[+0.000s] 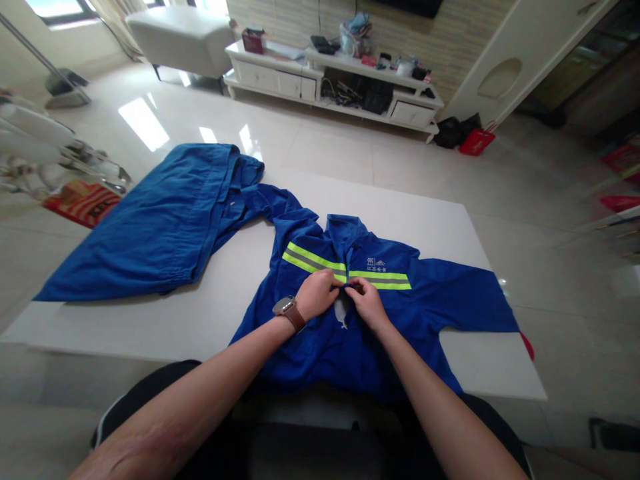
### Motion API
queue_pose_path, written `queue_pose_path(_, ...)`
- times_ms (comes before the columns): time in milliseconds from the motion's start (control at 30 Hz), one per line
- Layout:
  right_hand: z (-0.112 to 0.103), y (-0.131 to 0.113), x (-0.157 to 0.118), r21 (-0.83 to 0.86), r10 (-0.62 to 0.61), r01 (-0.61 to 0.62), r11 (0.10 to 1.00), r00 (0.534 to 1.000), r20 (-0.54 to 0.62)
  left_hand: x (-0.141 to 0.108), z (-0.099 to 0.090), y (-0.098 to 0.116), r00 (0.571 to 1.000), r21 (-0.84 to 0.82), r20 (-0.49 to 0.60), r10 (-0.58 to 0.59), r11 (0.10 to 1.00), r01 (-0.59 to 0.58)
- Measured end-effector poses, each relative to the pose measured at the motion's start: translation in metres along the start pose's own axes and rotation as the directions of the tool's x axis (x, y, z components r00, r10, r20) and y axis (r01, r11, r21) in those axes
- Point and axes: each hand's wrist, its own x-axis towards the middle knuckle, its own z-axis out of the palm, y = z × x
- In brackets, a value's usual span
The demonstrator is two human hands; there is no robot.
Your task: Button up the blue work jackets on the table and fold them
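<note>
A blue work jacket (310,333) lies front side up before me, its collar pointing away and a yellow-green reflective band crossing the chest. My left hand (319,293), with a watch (286,307) on its wrist, pinches the front edge of the jacket just under the band. Close beside it, my right hand (367,300) pinches the opposite front edge, so the fingertips of both hands nearly meet. Below them the front gapes, showing a pale grey patch. Whether a button or zip sits between the fingers is hidden.
Blue folded trousers (150,220) lie on the left of the white table (420,213), touching the jacket's sleeve. Beyond the table stand a low white TV cabinet (275,79) and a white bench (185,37). A red bag (477,141) rests on the floor.
</note>
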Motion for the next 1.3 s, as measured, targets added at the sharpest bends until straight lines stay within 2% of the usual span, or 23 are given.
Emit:
queue_pose_path(233,-0.004,-0.003,-0.002,0.001,-0.042,0.042,0.999,0.999,0.003,-0.001,0.001,0.002,1.000,-0.021,-0.012,-0.008,1.000,0.008)
queue_pose_path(600,-0.004,-0.009,-0.002,0.203,0.056,-0.048,0.978,0.998,-0.034,-0.002,0.000,0.003,1.000,-0.051,-0.007,0.005,0.999,-0.005)
queue_pose_path(767,-0.004,-0.009,-0.002,0.233,0.058,-0.032,0.972,0.993,-0.106,-0.002,0.000,0.002,1.000,-0.041,-0.006,0.009,0.999,-0.009)
queue_pose_path(933,-0.002,-0.004,-0.003,0.209,0.064,-0.035,0.977,0.989,-0.135,-0.002,0.001,0.002,1.000,-0.055,-0.008,0.007,0.998,-0.008)
queue_pose_path(1000,-0.004,0.001,-0.001,0.199,0.063,-0.024,0.980,0.980,-0.188,-0.003,0.001,0.003,1.000,-0.056,0.003,0.014,0.998,-0.014)
queue_pose_path(1100,-0.013,0.008,0.005,0.150,0.065,-0.011,0.989,0.932,-0.358,-0.003,-0.002,0.002,1.000,-0.021,-0.002,0.009,1.000,-0.009)
queue_pose_path(1200,-0.028,0.008,0.014,0.058,0.049,-0.023,0.998,0.862,-0.504,0.000,-0.010,0.000,0.996,0.019,-0.059,-0.067,0.998,0.068)
queue_pose_path(1233,-0.032,0.006,0.015,0.027,0.036,-0.026,0.999,0.862,-0.506,0.000,-0.013,-0.001,0.993,0.029,-0.066,-0.096,0.995,0.098)
queue_pose_path(1267,-0.037,0.003,0.015,-0.010,0.021,-0.029,1.000,0.886,-0.462,0.000,-0.017,-0.001,0.991,0.045,-0.057,-0.124,0.991,0.127)
queue_pose_path(1300,-0.041,0.000,0.012,-0.064,0.003,-0.029,0.998,0.929,-0.370,-0.002,-0.020,-0.001,0.987,0.076,-0.031,-0.157,0.984,0.159)
